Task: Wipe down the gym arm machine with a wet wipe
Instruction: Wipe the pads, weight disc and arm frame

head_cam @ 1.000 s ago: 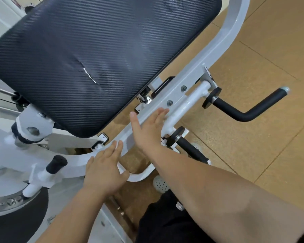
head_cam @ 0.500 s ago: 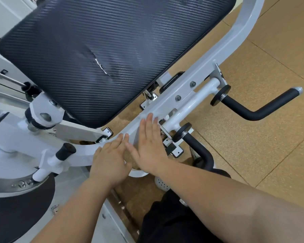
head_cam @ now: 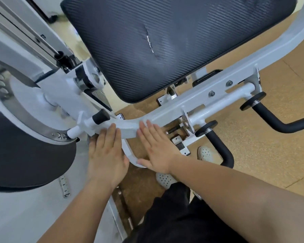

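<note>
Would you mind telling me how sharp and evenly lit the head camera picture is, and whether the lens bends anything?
Head view: soft, even light with faint shadows; a pale sheen on the black pad, upper right; the chrome ring at the left edge is blurred; the white frame bar seems bowed by the wide lens; the left hand and right hand look sharp.

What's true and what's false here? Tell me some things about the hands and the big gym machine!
1. The left hand and right hand lie flat on the white frame. True.
2. The black pad has a tear in it. True.
3. The right hand grips a handle. False: its fingers are straight on the frame, and the nearest black handle is untouched.
4. The floor is green. False: the floor is tan.
</note>
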A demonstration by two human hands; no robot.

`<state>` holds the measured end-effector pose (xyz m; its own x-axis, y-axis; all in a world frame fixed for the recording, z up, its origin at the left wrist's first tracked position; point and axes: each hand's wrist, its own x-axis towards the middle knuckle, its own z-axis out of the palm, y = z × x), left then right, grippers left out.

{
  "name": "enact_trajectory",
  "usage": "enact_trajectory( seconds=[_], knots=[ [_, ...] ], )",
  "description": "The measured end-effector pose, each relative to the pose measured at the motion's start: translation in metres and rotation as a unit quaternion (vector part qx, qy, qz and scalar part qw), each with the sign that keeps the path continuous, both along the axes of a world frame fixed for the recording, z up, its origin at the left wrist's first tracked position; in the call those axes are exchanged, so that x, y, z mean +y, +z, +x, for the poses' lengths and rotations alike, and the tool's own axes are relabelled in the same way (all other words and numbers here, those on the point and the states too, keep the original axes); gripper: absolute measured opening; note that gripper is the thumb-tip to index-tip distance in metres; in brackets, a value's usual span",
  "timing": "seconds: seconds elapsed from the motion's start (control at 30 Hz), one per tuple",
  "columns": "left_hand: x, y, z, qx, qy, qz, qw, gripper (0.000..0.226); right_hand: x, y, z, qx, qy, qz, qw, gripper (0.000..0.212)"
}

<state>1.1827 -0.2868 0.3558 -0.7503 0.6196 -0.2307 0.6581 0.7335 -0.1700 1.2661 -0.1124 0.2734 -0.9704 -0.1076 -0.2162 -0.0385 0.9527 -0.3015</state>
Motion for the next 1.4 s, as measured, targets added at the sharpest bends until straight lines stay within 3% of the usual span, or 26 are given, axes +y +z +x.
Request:
enact_trajectory(
  seconds=[0.13,0.33,0.4,0.47,0.63,0.77,0.87,1.07,1.23,1.4],
  knots=[
    [-0.011,0.001,-0.005,-0.024,0.001,-0.021,0.999,0.086,-0.006,-0.002,-0.013,0.03,0.045,0.028,0.998,0.092],
    [-0.022,0.003,-0.004,-0.049,0.025,0.002,0.998,0.087,0.032,-0.01,0.009,-0.036,-0.171,0.087,0.981,0.095],
    [-0.022,0.003,-0.003,-0.038,0.036,0.009,0.999,0.086,0.023,-0.01,0.007,-0.053,-0.195,0.078,0.976,0.1],
    [-0.025,0.003,-0.004,-0.023,0.05,0.018,0.998,0.084,0.001,-0.006,-0.001,-0.04,-0.157,0.05,0.985,0.102],
    [-0.035,0.005,-0.008,-0.012,0.053,0.019,0.998,0.081,-0.062,0.007,-0.04,0.083,0.048,0.014,0.995,0.103],
    [-0.044,0.008,-0.015,-0.001,0.034,0.006,0.999,0.077,-0.059,0.014,-0.058,0.117,0.101,0.113,0.981,0.096],
    [-0.047,0.009,-0.016,-0.023,0.039,0.004,0.999,0.078,-0.026,0.005,-0.042,0.088,0.125,0.16,0.975,0.092],
    [-0.046,0.003,-0.013,-0.04,0.055,0.027,0.997,0.082,-0.026,0.007,-0.042,0.081,0.145,0.161,0.973,0.091],
    [-0.04,0.003,-0.005,-0.013,0.038,0.079,0.996,0.086,-0.041,0.004,-0.047,0.114,0.103,0.13,0.979,0.095],
    [-0.02,-0.004,0.001,0.002,-0.038,0.096,0.995,0.084,0.018,-0.002,0.0,0.056,-0.057,0.125,0.989,0.105]
  ],
)
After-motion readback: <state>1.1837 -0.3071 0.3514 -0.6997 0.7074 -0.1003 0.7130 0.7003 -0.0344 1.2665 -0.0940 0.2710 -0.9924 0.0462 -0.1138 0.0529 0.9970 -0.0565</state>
